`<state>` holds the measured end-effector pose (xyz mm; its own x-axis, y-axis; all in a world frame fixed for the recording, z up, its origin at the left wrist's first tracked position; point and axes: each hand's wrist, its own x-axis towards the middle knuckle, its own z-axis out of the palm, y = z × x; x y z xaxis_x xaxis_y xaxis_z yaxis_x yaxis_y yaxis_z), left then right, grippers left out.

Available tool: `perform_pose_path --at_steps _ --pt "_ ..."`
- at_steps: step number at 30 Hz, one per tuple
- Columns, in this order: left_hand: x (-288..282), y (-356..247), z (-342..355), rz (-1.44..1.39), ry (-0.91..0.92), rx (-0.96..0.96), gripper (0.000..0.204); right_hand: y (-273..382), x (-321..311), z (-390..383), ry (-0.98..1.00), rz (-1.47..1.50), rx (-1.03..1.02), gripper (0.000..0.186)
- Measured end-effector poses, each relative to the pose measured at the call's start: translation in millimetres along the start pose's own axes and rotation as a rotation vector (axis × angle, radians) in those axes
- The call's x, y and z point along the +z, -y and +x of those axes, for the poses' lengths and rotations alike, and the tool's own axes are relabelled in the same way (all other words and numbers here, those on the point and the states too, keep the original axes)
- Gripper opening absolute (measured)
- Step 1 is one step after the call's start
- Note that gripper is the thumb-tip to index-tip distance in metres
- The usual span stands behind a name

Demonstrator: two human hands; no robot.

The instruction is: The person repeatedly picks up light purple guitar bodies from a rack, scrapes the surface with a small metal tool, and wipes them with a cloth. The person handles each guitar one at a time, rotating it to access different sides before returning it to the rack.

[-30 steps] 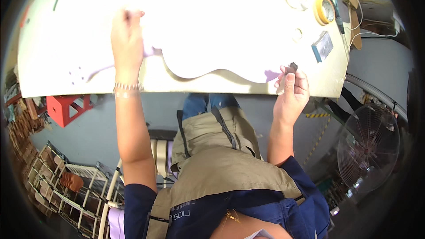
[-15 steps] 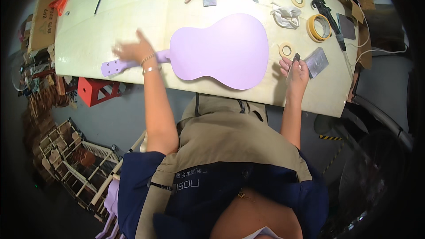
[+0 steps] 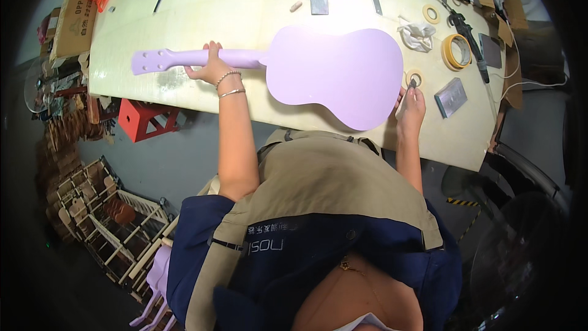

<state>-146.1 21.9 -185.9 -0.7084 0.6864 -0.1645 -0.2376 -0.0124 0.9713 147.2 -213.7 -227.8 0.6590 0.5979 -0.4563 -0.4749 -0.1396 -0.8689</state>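
Observation:
A lilac ukulele with no strings lies back up on the table, its headstock to the left. My left hand is closed round the middle of the neck. By the rounded lower end of the body, my right hand is closed on a small dark piece that pokes up between thumb and fingers; its kind is too small to make out. The right fingertips are close to the body's edge, and whether they touch it I cannot tell. Just beyond that hand lies a roll of masking tape.
Right of my hand lies a grey block. Farther back are a yellow tape roll, a white cloth, a black long-nosed tool and a flat grey pad. A red stool stands below the table's front edge.
My left hand, blurred and spread above the neck before, has closed on it. The ukulele has turned, its headstock swinging away from me. The right hand has come close to the body's edge.

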Motion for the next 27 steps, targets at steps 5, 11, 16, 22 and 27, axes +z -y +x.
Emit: perform_pose_path --at_steps 5,11,16,22,27 --pt "11.9 -67.8 -3.6 -0.295 0.512 -0.008 0.039 -16.3 7.8 -18.2 -0.15 0.303 -0.129 0.017" --pt "-3.9 -99.7 -32.1 -0.208 0.871 -0.219 0.061 -4.8 32.4 -45.3 -0.063 0.517 -0.265 0.014" --pt "-9.9 -105.8 -29.5 -0.322 1.089 -0.137 0.071 -5.4 32.7 -51.0 -0.116 0.528 -0.245 0.03" --pt "-8.5 -119.3 -38.9 -0.341 1.225 0.006 0.066 -11.8 36.2 -48.5 -0.136 0.592 -0.183 0.033" --pt "-9.9 -125.7 -47.3 -0.351 1.248 0.045 0.061 -22.2 31.5 -38.3 -0.163 0.589 -0.14 0.037"
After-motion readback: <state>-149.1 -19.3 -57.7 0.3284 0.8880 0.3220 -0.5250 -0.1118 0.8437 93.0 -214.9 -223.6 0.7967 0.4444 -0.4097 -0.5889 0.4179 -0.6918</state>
